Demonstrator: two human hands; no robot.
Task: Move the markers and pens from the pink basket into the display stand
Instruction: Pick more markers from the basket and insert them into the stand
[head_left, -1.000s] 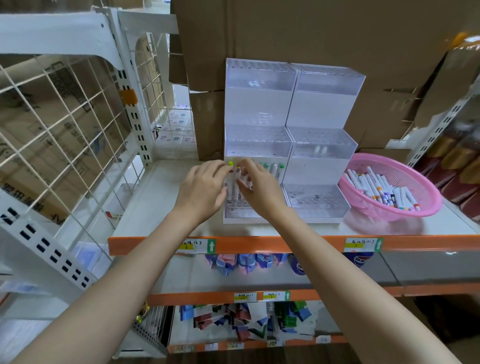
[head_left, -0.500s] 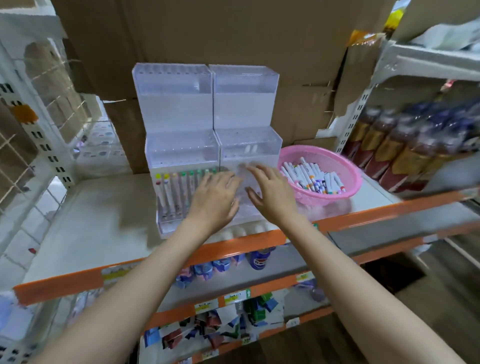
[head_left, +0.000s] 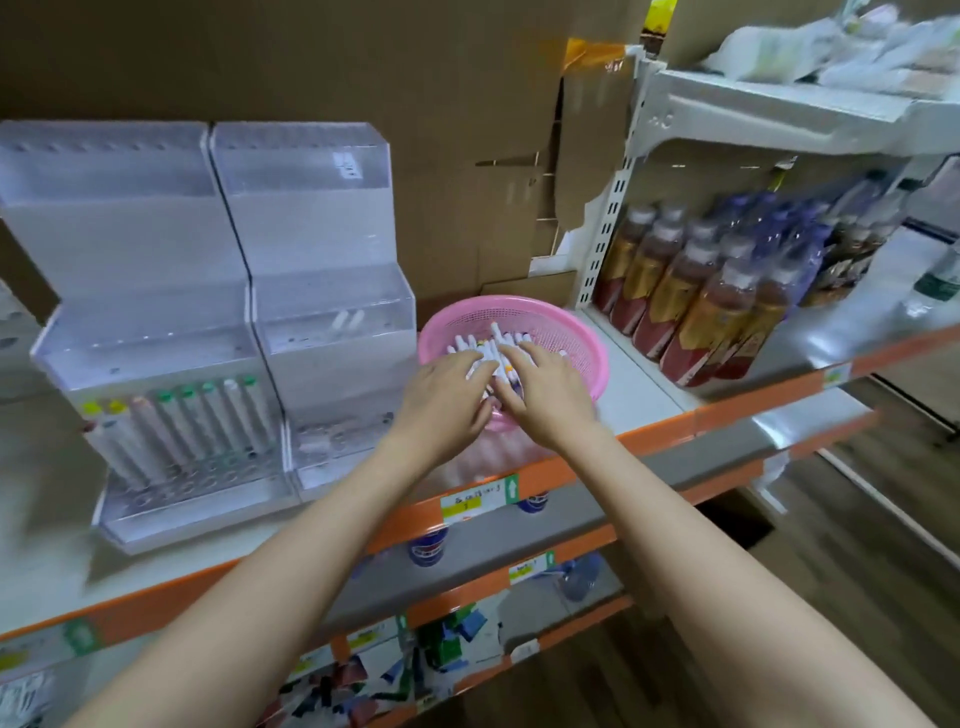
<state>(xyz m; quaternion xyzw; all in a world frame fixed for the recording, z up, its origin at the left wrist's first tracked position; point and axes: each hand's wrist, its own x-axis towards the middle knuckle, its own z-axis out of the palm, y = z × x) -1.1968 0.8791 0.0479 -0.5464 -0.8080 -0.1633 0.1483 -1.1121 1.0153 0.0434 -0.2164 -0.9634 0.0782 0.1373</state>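
The pink basket (head_left: 582, 332) sits on the white shelf, right of the clear tiered display stand (head_left: 156, 249). A pile of white markers (head_left: 470, 344) lies inside the basket. My left hand (head_left: 447, 402) and my right hand (head_left: 545, 395) both reach into the basket side by side, their fairly straight fingers resting on the pile. Neither hand plainly holds a marker. A row of several markers with yellow, pink and green caps (head_left: 208, 421) stands in the bottom tier of the stand's left half. Two white pens (head_left: 345, 319) lie in the middle tier of the right half.
Bottled drinks (head_left: 691, 291) fill the neighbouring shelf to the right, behind a white upright (head_left: 608, 218). Cardboard boxes (head_left: 415, 78) form the back wall. The orange shelf edge (head_left: 660, 431) runs in front of the basket, with stocked shelves below.
Both hands left the display stand's bottom tier and moved right into the pink basket. The view swung to the right with them.
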